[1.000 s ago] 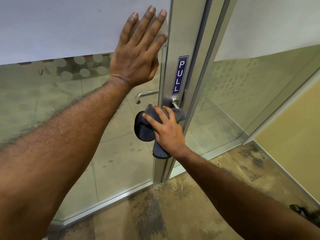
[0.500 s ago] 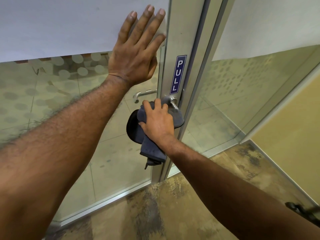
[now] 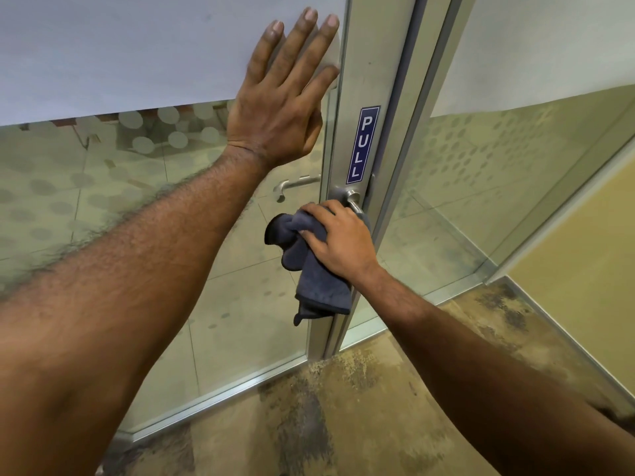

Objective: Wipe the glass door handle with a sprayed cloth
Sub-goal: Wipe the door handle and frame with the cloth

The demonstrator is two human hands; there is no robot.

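A silver lever handle (image 3: 348,197) sticks out of the aluminium door frame just below a blue PULL sticker (image 3: 363,145). My right hand (image 3: 338,240) grips a dark grey cloth (image 3: 311,269) wrapped over the handle's lever, hiding most of it; only the round base shows. The cloth's loose end hangs down beside the frame. My left hand (image 3: 285,97) presses flat on the glass door (image 3: 103,218) above the handle, fingers straight and spread.
A second handle (image 3: 295,187) shows through the glass on the door's far side. A fixed glass panel (image 3: 498,173) stands to the right, then a yellow wall (image 3: 584,269). Mottled brown carpet (image 3: 326,407) covers the floor below.
My right hand with the cloth has slid up and along the lever towards its base, and the cloth now hangs lower. My left hand stays pressed on the glass.
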